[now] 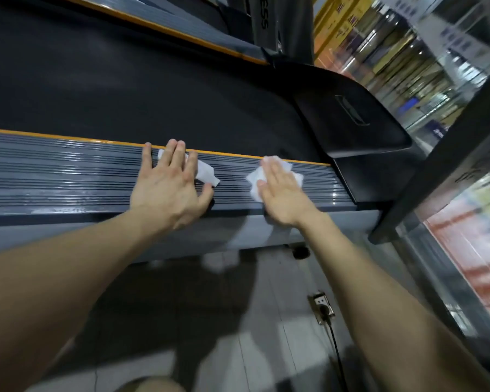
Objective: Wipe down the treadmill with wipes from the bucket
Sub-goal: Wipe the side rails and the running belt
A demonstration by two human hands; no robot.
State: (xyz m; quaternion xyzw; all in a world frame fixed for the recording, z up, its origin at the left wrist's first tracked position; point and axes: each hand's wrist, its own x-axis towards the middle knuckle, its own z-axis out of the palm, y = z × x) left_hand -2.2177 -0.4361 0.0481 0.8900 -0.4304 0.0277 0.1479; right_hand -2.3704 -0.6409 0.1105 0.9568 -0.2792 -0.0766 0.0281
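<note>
The treadmill's near side rail (68, 176) is grey, ribbed and edged with an orange strip, and it looks wet and shiny. Beyond it lies the black running belt (125, 89). My left hand (169, 185) lies flat on the rail, fingers spread, pressing a white wipe (205, 172) that sticks out to its right. My right hand (283, 190) lies flat further right, pressing a second white wipe (255, 181) onto the rail. No bucket is in view.
The black motor cover (359, 142) rises at the rail's right end. A dark upright post (450, 131) crosses at the right, with glass behind it. On the floor below sit a power socket (321, 306) and a black cable (335, 352).
</note>
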